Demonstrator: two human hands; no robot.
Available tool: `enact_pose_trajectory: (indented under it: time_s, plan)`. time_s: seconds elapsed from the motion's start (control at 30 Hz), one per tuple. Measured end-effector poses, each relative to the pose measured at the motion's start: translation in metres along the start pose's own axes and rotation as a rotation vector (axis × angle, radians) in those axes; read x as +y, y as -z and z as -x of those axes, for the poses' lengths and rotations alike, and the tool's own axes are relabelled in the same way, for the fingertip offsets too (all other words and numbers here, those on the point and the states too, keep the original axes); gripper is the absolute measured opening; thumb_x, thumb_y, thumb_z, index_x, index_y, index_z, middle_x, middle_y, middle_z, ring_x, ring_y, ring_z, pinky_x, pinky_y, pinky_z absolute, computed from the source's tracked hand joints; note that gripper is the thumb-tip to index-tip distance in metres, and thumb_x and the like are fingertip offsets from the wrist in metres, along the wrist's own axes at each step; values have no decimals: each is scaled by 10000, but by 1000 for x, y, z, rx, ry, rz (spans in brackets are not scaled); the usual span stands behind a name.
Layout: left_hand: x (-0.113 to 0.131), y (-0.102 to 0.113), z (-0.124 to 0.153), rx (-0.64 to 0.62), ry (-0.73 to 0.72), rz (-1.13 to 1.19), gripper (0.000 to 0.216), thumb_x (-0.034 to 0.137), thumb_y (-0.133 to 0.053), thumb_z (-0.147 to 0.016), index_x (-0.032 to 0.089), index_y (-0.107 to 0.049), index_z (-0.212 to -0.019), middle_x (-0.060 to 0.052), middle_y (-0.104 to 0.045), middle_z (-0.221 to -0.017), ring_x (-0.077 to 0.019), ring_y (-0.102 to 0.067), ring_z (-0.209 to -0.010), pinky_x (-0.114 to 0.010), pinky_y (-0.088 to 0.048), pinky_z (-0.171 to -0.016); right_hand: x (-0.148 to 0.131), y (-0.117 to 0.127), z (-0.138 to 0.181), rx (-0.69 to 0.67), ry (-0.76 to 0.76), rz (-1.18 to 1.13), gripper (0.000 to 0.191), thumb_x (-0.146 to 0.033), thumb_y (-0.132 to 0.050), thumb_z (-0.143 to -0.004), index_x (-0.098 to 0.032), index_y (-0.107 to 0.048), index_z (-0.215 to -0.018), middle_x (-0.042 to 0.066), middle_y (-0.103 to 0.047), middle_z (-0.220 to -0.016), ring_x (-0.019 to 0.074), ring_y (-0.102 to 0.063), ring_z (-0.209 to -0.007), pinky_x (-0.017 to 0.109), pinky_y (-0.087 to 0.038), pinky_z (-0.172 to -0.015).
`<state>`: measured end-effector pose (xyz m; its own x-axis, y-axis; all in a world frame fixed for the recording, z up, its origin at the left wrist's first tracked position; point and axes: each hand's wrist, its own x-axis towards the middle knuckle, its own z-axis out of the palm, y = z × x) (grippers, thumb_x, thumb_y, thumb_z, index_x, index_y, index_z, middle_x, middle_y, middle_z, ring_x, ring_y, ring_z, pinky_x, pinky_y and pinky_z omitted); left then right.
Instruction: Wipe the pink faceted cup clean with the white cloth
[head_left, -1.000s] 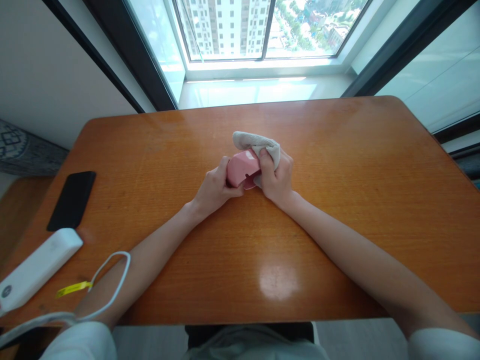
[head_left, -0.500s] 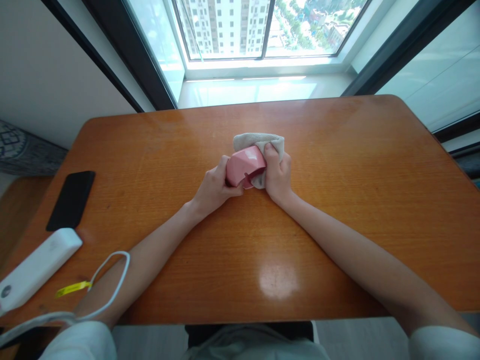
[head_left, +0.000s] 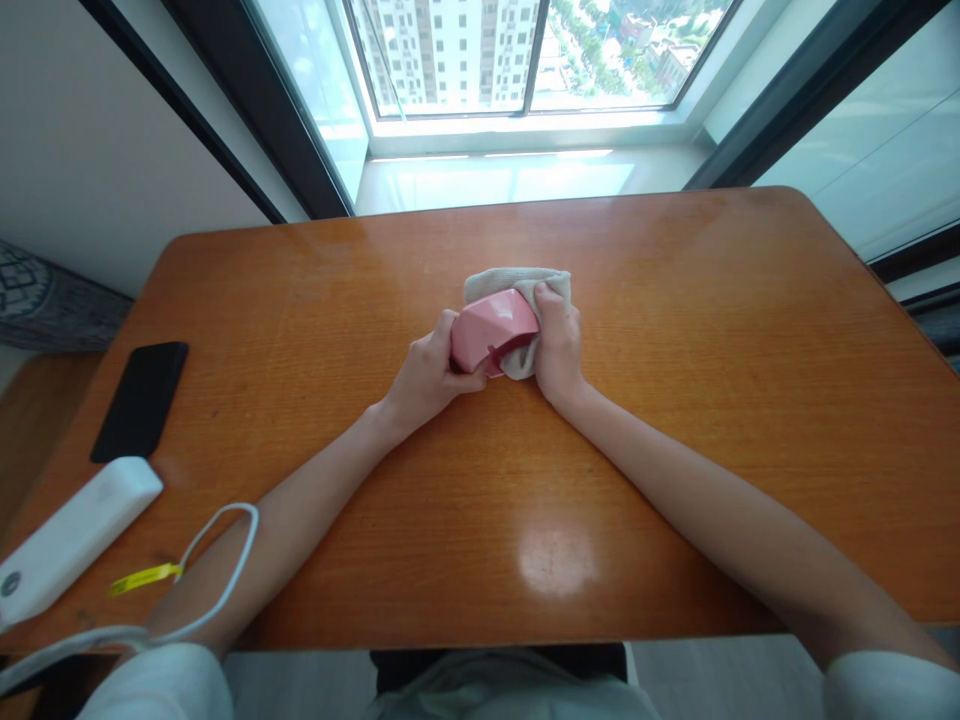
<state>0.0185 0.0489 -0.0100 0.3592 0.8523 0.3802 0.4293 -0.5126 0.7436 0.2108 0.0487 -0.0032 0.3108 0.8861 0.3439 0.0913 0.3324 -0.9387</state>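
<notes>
A glossy pink, angular hollow object (head_left: 491, 328) is held just above the middle of the table; its exact kind does not show. My left hand (head_left: 433, 362) grips its left side, thumb on top and fingers at the lower edge. A folded light grey cloth (head_left: 517, 279) lies behind the pink object and wraps to its right side. Closed on this cloth, my right hand (head_left: 559, 345) presses it against the object's right edge, thumb upward. Part of the cloth also shows under the object's notched opening. Most of my right fingers are hidden.
On the wooden table (head_left: 712, 420), a black phone (head_left: 140, 402) lies at the left. Below it is a long white device (head_left: 79, 540). A white cable (head_left: 247, 555) with a yellow tag (head_left: 146, 578) loops over my left forearm. A window (head_left: 525, 60) stands beyond the table.
My right hand has shifted slightly to the right with the cloth, so a bit more of the pink object's right edge shows. My left hand keeps nearly the same place.
</notes>
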Motion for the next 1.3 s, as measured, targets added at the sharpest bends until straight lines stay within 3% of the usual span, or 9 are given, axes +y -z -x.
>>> enact_pose_trajectory:
  time_s: [0.3,0.43,0.9,0.97,1.07,1.17,1.3]
  plan:
    - [1,1,0,2,2,0,416,331,-853,-809,245,-507,-1023,99,-543,-722,-84,-445,-576,-207,-366,-545,15,1,-7,37,-79,-77,465,-630,-531,-1059,-255,-580,-787,-8,-608,-763,165,-614,-702,292,-573,-662]
    - [0,1,0,-2,-4,6,423,307,-848,-792,248,-499,-1024,109,-520,-715,-79,-419,-565,-199,-353,-534,18,1,-7,4,-25,-44,473,-640,-473,-1089,-260,-551,-818,-19,-584,-762,155,-601,-688,279,-558,-653]
    - [0,4,0,-24,12,22,392,347,-809,-816,253,-481,-1008,101,-512,-713,-94,-417,-583,-210,-353,-548,-3,-3,13,31,16,22,530,-662,-492,-1106,-249,-631,-804,-27,-603,-708,155,-607,-657,296,-537,-629]
    - [1,4,0,-35,17,29,380,338,-795,-808,249,-493,-1020,94,-523,-726,-99,-428,-592,-217,-364,-557,-5,-1,15,13,82,63,496,-624,-468,-1129,-253,-700,-895,-7,-693,-790,180,-689,-743,332,-593,-724]
    - [1,5,0,-43,17,38,367,319,-778,-791,244,-502,-1020,76,-554,-760,-106,-443,-613,-227,-383,-573,-10,3,16,-53,294,181,417,-515,-436,-1159,-266,-771,-1139,56,-817,-1086,242,-781,-1027,429,-627,-965]
    - [0,3,0,-42,-7,39,368,303,-779,-779,243,-499,-1010,74,-569,-765,-102,-435,-608,-226,-382,-570,-15,10,14,-133,545,332,415,-418,-414,-1154,-262,-734,-1368,110,-799,-1338,287,-760,-1242,501,-599,-1097]
    - [-3,2,1,-28,-39,44,387,273,-803,-766,241,-494,-995,88,-569,-752,-91,-432,-598,-212,-373,-560,-20,14,12,-236,782,546,498,-422,-446,-1121,-261,-627,-1557,126,-732,-1502,333,-683,-1419,568,-546,-1196]
